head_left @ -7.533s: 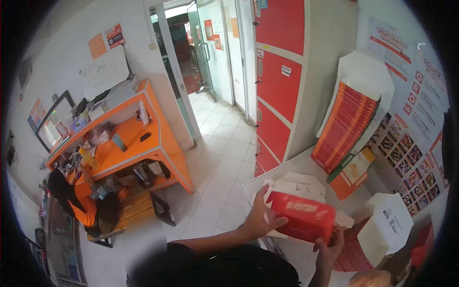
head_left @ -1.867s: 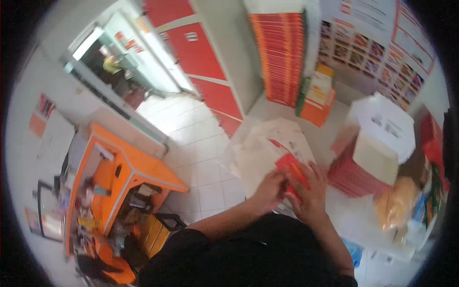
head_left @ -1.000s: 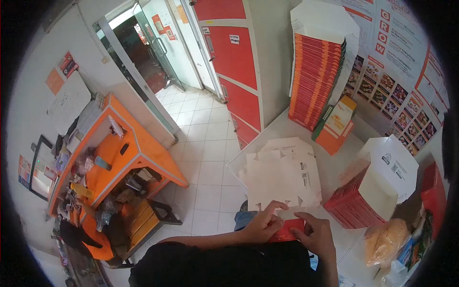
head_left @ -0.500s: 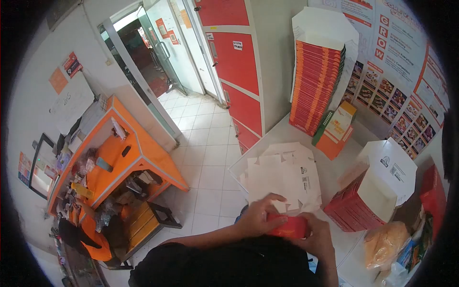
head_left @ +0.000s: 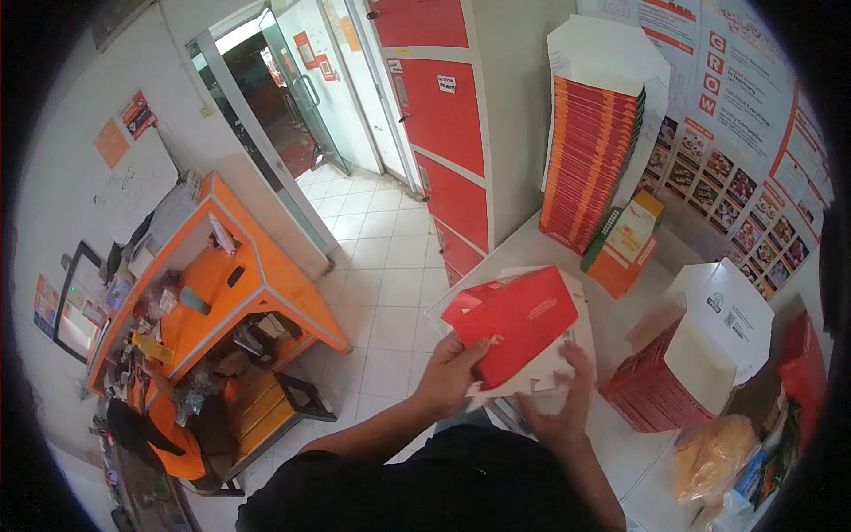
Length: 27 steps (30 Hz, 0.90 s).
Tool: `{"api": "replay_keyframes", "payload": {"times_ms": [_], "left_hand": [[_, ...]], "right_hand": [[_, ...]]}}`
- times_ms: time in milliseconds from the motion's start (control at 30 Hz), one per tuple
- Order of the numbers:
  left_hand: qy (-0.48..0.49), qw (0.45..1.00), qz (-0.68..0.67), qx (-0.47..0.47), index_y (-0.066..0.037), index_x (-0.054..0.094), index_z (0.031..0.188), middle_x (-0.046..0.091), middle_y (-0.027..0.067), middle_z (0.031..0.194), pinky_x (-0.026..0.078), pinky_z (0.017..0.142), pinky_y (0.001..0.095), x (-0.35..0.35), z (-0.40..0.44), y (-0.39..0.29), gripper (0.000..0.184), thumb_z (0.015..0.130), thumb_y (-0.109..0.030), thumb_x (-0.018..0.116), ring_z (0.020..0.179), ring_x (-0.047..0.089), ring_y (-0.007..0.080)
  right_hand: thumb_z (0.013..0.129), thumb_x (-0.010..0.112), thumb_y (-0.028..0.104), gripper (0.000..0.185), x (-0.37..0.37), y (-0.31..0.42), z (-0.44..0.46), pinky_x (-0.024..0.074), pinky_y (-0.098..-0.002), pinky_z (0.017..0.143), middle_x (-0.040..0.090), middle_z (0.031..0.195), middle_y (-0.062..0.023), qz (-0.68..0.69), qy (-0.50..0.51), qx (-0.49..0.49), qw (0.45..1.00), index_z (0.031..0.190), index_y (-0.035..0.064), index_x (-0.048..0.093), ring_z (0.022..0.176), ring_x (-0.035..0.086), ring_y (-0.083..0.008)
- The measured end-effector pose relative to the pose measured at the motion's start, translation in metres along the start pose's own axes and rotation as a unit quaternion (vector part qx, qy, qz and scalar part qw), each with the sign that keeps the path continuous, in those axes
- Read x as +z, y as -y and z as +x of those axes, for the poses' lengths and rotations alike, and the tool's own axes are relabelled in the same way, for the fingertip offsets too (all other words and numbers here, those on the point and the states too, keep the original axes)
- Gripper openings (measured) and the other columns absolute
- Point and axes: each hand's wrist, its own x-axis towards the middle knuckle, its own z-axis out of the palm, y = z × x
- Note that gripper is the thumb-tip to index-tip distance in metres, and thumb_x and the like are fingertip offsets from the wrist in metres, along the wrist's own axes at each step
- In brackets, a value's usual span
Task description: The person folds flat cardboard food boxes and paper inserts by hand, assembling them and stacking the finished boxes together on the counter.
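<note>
A red cardboard box blank [head_left: 523, 319], its printed face up, hangs tilted over the flat blanks on the table. My left hand [head_left: 454, 372] grips its lower left edge, thumb on top and fingers underneath. To the lower right of the blank, my right hand [head_left: 563, 399] has its fingers apart, close to the edge; it is slightly blurred. Beneath lies a pile of cream box blanks [head_left: 581, 341], mostly hidden by the red one.
A tall stack of nested red-orange boxes [head_left: 589, 164] stands at the back of the table, beside a green-orange carton [head_left: 625, 244]. More nested boxes [head_left: 660, 381] and a plastic bag [head_left: 714, 457] are at right. An orange desk [head_left: 292, 306] is at left; red lockers [head_left: 443, 115] stand ahead.
The red cardboard, held compactly between both hands before, now spreads out flat over the pile. My left hand moved left and keeps hold; my right hand has come off it.
</note>
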Motion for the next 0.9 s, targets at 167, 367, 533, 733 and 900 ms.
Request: {"api": "replay_keyframes", "payload": {"times_ms": [167,367,533,733,900], "left_hand": [[0.077,0.979,-0.163,-0.092,-0.003,0.054,0.136,0.068,0.0119,0.128,0.059,0.099,0.0442,0.025,-0.014,-0.012,0.031,0.107,-0.013,0.058,0.114,0.070,0.0243],[0.034,0.986,-0.160,-0.032,-0.006,0.056,0.133,0.066,0.0123,0.132,0.057,0.102,0.0457,0.038,-0.001,0.020,0.027,0.109,-0.017,0.053,0.117,0.068,0.0262],[0.053,0.995,0.022,0.082,0.000,0.062,0.124,0.070,0.0102,0.120,0.058,0.097,0.0382,0.037,-0.002,0.022,0.023,0.109,-0.016,0.055,0.108,0.069,0.0202],[0.008,0.989,0.146,0.003,0.003,0.066,0.113,0.069,0.0043,0.092,0.054,0.077,0.0281,0.033,0.001,0.048,0.023,0.108,-0.018,0.059,0.084,0.066,0.0113],[0.206,0.944,0.256,0.013,0.000,0.067,0.101,0.069,0.0089,0.090,0.054,0.080,0.0331,0.039,0.004,0.027,0.011,0.101,-0.010,0.062,0.088,0.066,0.0145]], "right_hand": [[0.083,0.085,0.016,0.033,0.007,-0.017,0.000,0.0455,-0.0575,0.108,0.061,0.136,-0.0202,-0.014,0.100,-0.194,0.976,0.100,0.0132,0.057,0.132,0.055,-0.0477],[0.095,0.072,0.011,0.021,0.009,0.007,0.007,0.0475,-0.0526,0.109,0.060,0.133,-0.0239,0.320,-0.131,0.014,0.938,0.105,0.0012,0.056,0.130,0.059,-0.0392],[0.085,0.080,0.004,0.017,-0.009,0.015,0.028,0.0446,-0.0527,0.113,0.068,0.120,-0.0171,0.029,0.025,-0.085,0.996,0.094,0.0013,0.065,0.130,0.061,-0.0370],[0.078,0.081,0.000,0.019,-0.009,0.007,0.020,0.0489,-0.0503,0.102,0.064,0.118,-0.0160,-0.002,0.086,-0.013,0.996,0.089,0.0020,0.066,0.122,0.061,-0.0363],[0.080,0.083,0.008,0.038,-0.016,0.004,0.012,0.0454,-0.0498,0.105,0.052,0.137,-0.0227,-0.112,0.098,0.055,0.987,0.112,0.0033,0.062,0.134,0.048,-0.0432]]}}
